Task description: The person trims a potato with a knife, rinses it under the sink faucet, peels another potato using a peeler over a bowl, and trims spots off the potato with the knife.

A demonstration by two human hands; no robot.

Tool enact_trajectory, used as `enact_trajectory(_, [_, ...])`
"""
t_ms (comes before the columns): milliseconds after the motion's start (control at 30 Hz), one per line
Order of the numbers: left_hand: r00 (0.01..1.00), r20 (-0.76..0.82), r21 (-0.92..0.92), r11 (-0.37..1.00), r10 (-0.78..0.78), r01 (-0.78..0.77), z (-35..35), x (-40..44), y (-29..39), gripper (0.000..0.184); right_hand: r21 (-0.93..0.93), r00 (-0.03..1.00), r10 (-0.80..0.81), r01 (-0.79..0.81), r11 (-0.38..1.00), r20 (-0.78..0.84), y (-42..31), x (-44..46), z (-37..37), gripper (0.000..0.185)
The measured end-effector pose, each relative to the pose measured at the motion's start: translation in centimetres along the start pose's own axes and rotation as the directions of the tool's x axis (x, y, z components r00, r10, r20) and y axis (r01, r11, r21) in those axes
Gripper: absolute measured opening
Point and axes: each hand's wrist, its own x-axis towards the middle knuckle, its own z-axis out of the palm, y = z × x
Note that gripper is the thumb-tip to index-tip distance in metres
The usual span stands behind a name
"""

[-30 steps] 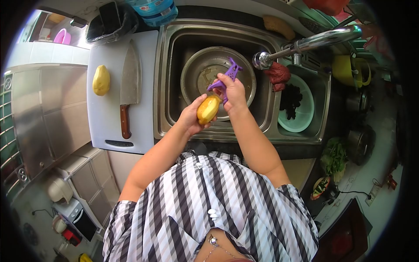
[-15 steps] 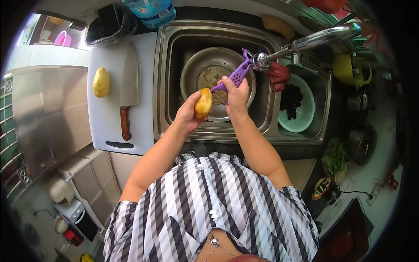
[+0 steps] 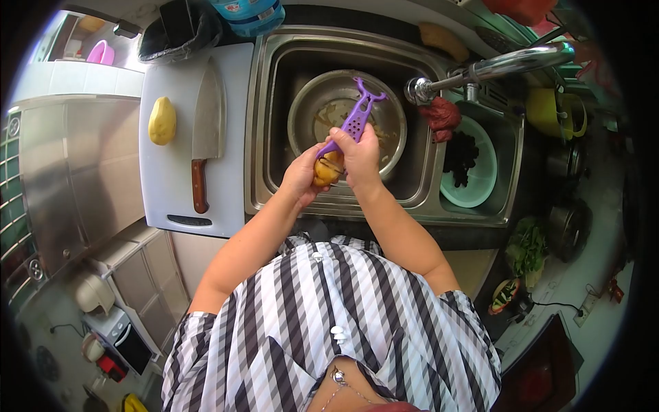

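Observation:
A partly peeled potato (image 3: 325, 177) is gripped by my left hand (image 3: 300, 176), above the near rim of a metal bowl (image 3: 296, 110) in the sink. My right hand (image 3: 362, 156) is closed round a purple peeler (image 3: 355, 122), whose blade end lies over the potato. The peeler's forked end points away from me, over the bowl. Peelings (image 3: 331, 115) lie in the bowl. On the white cutting board (image 3: 180, 185) to the left is a peeled potato (image 3: 162, 121), beside a cleaver (image 3: 209, 117) with a wooden handle.
The tap (image 3: 508, 65) reaches over the sink (image 3: 274, 75) from the right. In the smaller basin a pale green bowl (image 3: 480, 185) holds dark pieces, with reddish meat (image 3: 441, 117) near it. A blue-labelled water bottle (image 3: 248, 15) and a lined bin (image 3: 178, 34) stand behind the board.
The peeler has swung down onto the potato, and its forked end has shifted left. My hands have come closer together. The potato is now more covered by my fingers and the peeler.

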Motion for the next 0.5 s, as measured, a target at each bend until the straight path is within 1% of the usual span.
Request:
enact_trajectory(33, [1.000,0.014,0.004,1.000,0.005,-0.005,-0.2,0.1,0.0,0.034,0.017,0.998,0.031,-0.030,0.999,-0.049,0.0,0.7,-0.1,0.024])
enact_trajectory(133, [0.988,0.145,-0.035,0.997,-0.060,0.066,-0.8,-0.1,0.1,0.035,0.102,0.976,0.187,-0.176,0.979,-0.108,0.8,4.6,-3.0,0.025])
enact_trajectory(167, [0.962,0.253,-0.080,0.989,-0.104,0.128,-0.7,-1.0,0.7,0.033,0.005,0.977,0.112,-0.113,0.994,-0.181,1.8,6.1,-4.3,0.023])
enact_trajectory(200, [0.967,0.245,-0.085,0.993,-0.064,0.088,-0.2,-1.6,0.9,0.033,-0.039,0.939,0.003,-0.018,0.999,-0.344,2.4,7.2,-5.1,0.023])
enact_trajectory(233, [0.971,0.237,-0.087,0.995,-0.027,0.049,0.2,-2.1,0.9,0.032,-0.409,0.915,-0.183,0.021,0.912,-0.360,3.0,8.2,-7.1,0.023])
enact_trajectory(267, [0.973,0.229,-0.091,0.996,0.015,0.006,0.5,-2.2,1.0,0.032,-0.722,0.883,-0.360,0.034,0.691,-0.302,3.3,8.8,-8.6,0.023])
enact_trajectory(300, [0.984,0.174,-0.082,0.996,0.037,-0.023,-0.2,-1.4,0.5,0.031,-0.828,0.871,-0.423,0.032,0.559,-0.252,3.2,8.4,-8.5,0.024])
enact_trajectory(367, [1.000,-0.010,-0.069,0.997,0.018,-0.019,-0.6,-0.4,0.3,0.031,-0.969,0.841,-0.527,0.019,0.247,-0.118,2.2,6.9,-8.1,0.025])
enact_trajectory(400, [0.995,-0.103,-0.066,0.998,0.008,-0.015,-0.7,-0.2,0.2,0.031,-0.839,0.867,-0.463,0.107,0.533,-0.184,2.2,6.4,-7.7,0.025])
enact_trajectory(433, [0.992,-0.127,-0.091,0.996,0.006,-0.018,0.1,-0.9,0.6,0.032,-0.620,0.898,-0.380,0.171,0.766,-0.222,2.5,5.9,-6.9,0.025])
enact_trajectory(467, [0.997,-0.081,-0.134,0.991,-0.011,0.000,0.0,-0.7,0.8,0.033,-0.333,0.930,-0.289,0.205,0.920,-0.228,2.8,5.4,-6.1,0.025])
enact_trajectory(500, [0.999,-0.035,-0.176,0.984,-0.029,0.022,-0.3,-0.3,0.7,0.033,-0.186,0.958,-0.210,0.174,0.967,-0.194,2.7,4.4,-4.9,0.025])
